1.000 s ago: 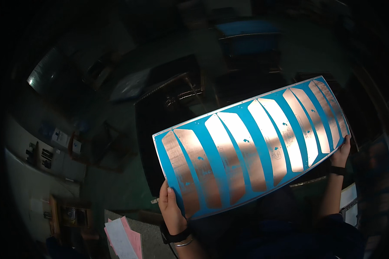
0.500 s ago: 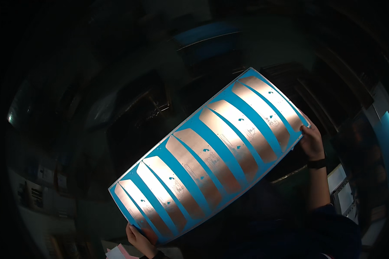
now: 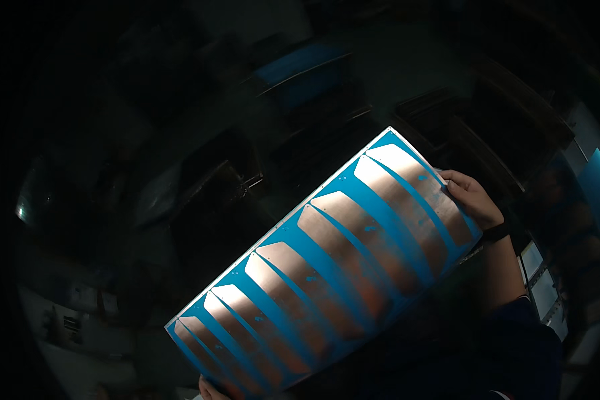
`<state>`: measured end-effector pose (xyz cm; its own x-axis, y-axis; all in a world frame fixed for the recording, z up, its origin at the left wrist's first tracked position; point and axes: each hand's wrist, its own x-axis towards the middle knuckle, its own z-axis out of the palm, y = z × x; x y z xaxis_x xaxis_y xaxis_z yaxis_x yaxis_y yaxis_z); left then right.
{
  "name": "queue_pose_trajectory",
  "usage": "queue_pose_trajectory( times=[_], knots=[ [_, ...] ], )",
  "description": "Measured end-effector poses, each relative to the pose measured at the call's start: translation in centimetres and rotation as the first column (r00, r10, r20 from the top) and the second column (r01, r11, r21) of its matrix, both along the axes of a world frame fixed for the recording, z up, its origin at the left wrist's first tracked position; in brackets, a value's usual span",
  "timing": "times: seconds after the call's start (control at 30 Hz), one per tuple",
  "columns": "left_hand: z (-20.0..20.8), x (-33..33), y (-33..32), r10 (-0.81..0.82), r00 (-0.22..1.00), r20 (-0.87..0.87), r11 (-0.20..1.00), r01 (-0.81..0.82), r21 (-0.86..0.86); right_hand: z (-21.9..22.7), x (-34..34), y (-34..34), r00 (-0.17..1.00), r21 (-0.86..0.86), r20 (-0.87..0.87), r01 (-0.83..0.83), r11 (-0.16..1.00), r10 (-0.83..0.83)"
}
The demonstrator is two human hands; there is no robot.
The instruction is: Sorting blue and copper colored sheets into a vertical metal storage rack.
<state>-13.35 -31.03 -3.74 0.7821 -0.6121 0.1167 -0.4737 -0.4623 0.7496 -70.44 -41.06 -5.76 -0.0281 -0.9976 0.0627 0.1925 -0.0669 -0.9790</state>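
Note:
A long, flat copper-and-blue panel (image 3: 330, 267) lies slantwise across the view, its far right corner highest. Slanted copper-coloured shapes alternate with blue bands, and a thin pale rim runs along the far edge. My right hand (image 3: 472, 199) grips the panel's right short edge, with the thumb over the top face and the other fingers mostly behind. At the bottom of the view, my left hand (image 3: 210, 390) holds the near left end. Only part of that hand shows, and its fingers are largely hidden by the panel.
The surroundings are very dark. Beyond the panel stands a blue-topped object (image 3: 307, 67), with dark box-like forms (image 3: 480, 153) toward the right. White sheets (image 3: 545, 287) lie by my right forearm. A bright blue sheet (image 3: 597, 183) shows at the far right.
The panel has come down and changed tilt, so the glare on its copper has shifted. My right hand has moved from near its right corner farther up the short edge. My left hand is lower.

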Motion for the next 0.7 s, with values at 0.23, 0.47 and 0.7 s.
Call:
queue_pose_trajectory(
  times=[0.23, 0.47, 0.7],
  knots=[
    [-2.7, 4.8, -0.1, -0.683, 0.709, -0.173, 0.537, 0.329, -0.777, 1.4, -1.6, -2.1, 0.963, -0.197, 0.108, 0.265, 0.944, -0.248],
    [-0.9, -4.0, -2.0, -0.708, 0.529, -0.468, 0.635, 0.188, -0.749, -4.2, -2.6, -5.4, 0.863, -0.461, 0.470, 0.420, 0.781, -0.187],
    [-3.1, -1.2, -0.8, -0.723, 0.377, -0.579, 0.688, 0.318, -0.652, -3.9, -0.3, -3.7, 0.844, -0.419, 0.498, 0.436, 0.797, -0.200]
  ],
)
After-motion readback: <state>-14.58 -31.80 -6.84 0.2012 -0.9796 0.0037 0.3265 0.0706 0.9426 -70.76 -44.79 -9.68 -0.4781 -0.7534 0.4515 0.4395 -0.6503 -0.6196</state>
